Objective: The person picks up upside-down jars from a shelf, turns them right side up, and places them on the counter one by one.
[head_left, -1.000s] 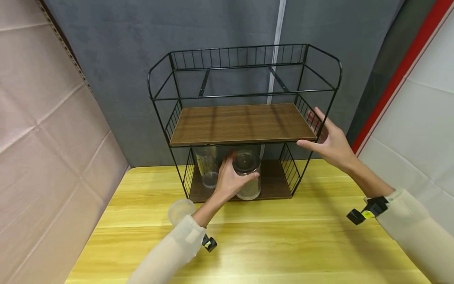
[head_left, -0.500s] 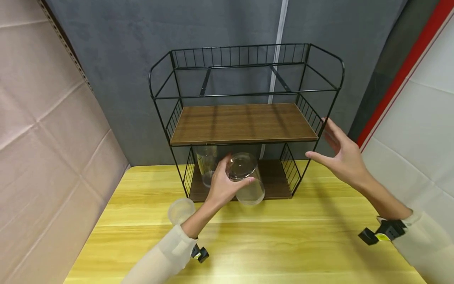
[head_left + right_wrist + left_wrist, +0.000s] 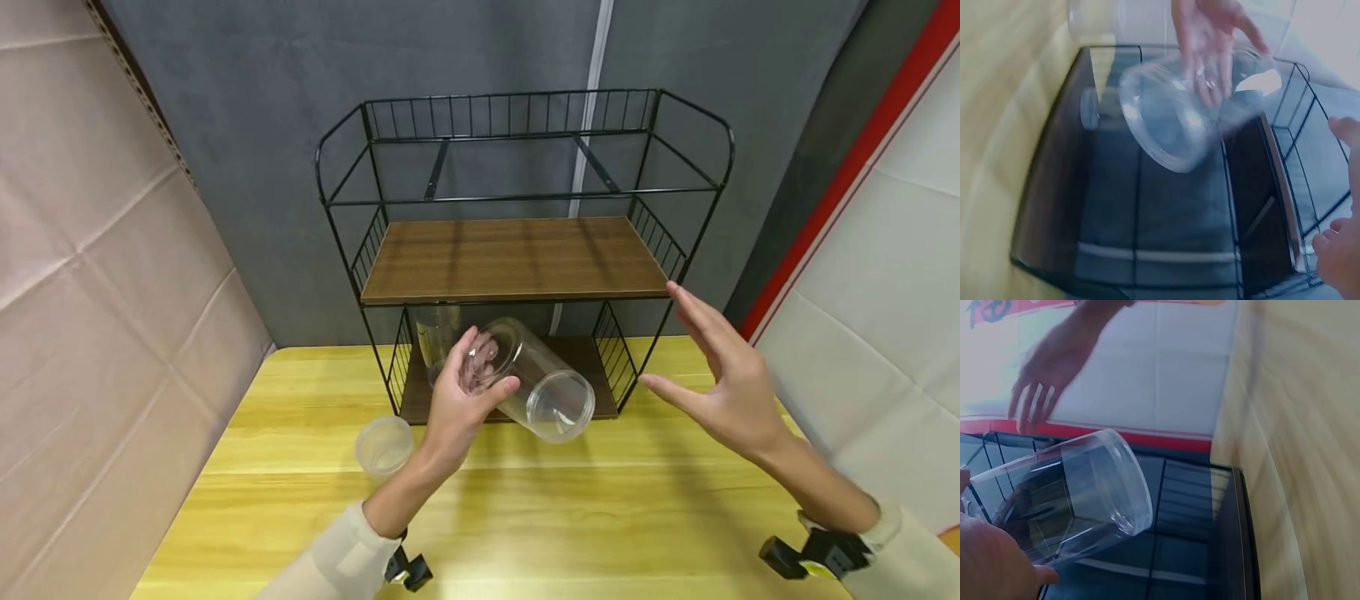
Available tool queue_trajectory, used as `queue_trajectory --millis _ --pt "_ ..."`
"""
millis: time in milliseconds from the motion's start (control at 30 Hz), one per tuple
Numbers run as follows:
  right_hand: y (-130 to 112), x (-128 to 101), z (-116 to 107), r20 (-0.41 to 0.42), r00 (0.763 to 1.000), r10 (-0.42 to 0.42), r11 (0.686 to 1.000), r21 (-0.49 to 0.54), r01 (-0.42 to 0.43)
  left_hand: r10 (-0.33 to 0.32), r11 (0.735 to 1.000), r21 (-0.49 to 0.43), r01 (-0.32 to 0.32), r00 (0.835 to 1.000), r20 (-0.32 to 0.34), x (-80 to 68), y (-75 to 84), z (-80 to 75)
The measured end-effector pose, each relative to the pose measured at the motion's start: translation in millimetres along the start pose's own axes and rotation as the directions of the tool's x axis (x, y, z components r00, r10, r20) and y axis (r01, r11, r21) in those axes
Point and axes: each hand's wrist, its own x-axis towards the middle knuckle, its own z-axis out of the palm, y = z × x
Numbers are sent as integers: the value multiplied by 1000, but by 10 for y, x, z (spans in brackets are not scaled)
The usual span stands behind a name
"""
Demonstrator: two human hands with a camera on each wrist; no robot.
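A clear plastic jar (image 3: 551, 392) is held by my left hand (image 3: 453, 417), its fingers and thumb curled round the side at one end. The jar tilts in front of the rack's lower tier, with one round end facing down to the right. Its transparent wall shows the fingers behind it in the head view. My right hand (image 3: 723, 396) is in the air beside the rack's right front post, thumb spread from the fingers, holding nothing. A second clear jar (image 3: 437, 329) stands on the lower board at left, partly hidden by the left hand.
The black wire rack (image 3: 525, 198) has a brown middle shelf (image 3: 517, 258) and a brown lower board (image 3: 588, 362), with an open top frame. A round translucent lid-like piece (image 3: 384, 447) lies on the wooden table (image 3: 540, 517), front left. A grey wall (image 3: 262, 167) stands behind.
My left hand has drawn the jar forward off the lower board and tipped it from upright to slanted. My right hand has come away from the rack's right side, toward me and downward.
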Motion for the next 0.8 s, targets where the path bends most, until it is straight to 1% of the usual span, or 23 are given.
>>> queue_trajectory --millis 67,100,200,300,400,500,533,600,700,767,800 --pt "-21 -59 63 52 999 13 998 64 -17 13 997 -79 -13 1000 7 -43 24 18" --pt "-30 -88 95 80 996 30 995 92 -38 24 993 -118 -23 1000 8 -62 35 28" --pt "-44 -167 185 159 982 102 978 167 -129 67 972 -225 -65 998 0 -112 64 61" --pt "-37 -239 282 219 961 168 949 227 -217 107 946 -305 -108 994 -21 -148 93 95" --pt "-16 -297 380 258 945 200 918 287 -273 124 924 -359 -130 991 -40 -176 116 120" --pt "-22 -323 465 276 932 233 872 366 -326 143 905 -397 -155 988 -59 -196 122 144" --pt "-23 -327 494 279 930 238 851 401 -338 152 897 -409 -165 986 -66 -201 123 153" --pt "-27 -328 553 281 929 241 803 479 -354 173 880 -435 -191 982 -82 -210 111 171" --pt "-33 -325 644 285 927 244 718 589 -371 208 854 -466 -231 973 -100 -220 86 194" --pt "-40 -317 696 271 929 253 678 635 -370 229 845 -473 -251 968 -105 -228 70 201" --pt "-46 -311 715 262 930 259 667 648 -369 238 842 -474 -259 966 -105 -231 65 202"
